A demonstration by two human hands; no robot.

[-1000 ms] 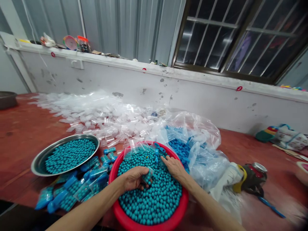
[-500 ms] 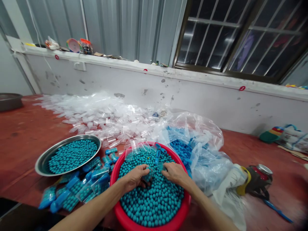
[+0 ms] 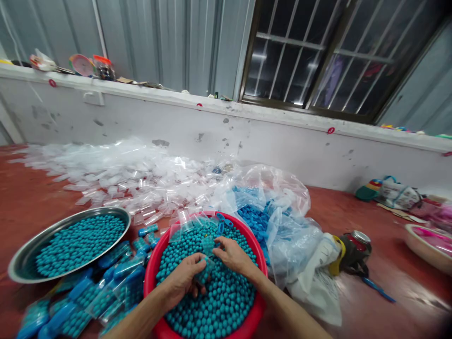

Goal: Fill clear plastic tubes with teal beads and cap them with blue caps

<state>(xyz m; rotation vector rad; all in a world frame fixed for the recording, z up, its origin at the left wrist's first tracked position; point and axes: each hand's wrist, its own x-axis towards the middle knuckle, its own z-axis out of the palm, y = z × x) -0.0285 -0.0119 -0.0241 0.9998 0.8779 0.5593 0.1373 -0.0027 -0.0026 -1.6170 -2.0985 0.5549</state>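
Observation:
A red basin (image 3: 259,282) full of round turquoise beads (image 3: 226,301) stands in front of me. Over the beads, my left hand (image 3: 185,278) is closed around a small clear plastic case (image 3: 205,270) with turquoise showing through it. Close beside it, my right hand (image 3: 233,255) pinches another see-through piece (image 3: 208,245) at its fingertips; its exact shape is hard to make out. Several empty clear cases (image 3: 183,221) lean on the basin's far rim. Next to them, a blue plastic part with loops (image 3: 221,222) rests on the beads.
Left of the basin are a metal tray (image 3: 17,270) of beads and several filled cases with blue caps (image 3: 116,278). Behind spreads a heap of clear cases (image 3: 116,174). To the right lie a plastic bag of blue parts (image 3: 254,219), a cloth bag (image 3: 318,292) and a jar (image 3: 360,240).
The view has shifted right, so a pale basin now shows at the right edge. My right hand has moved closer to the left hand, bringing the see-through piece nearer the held case.

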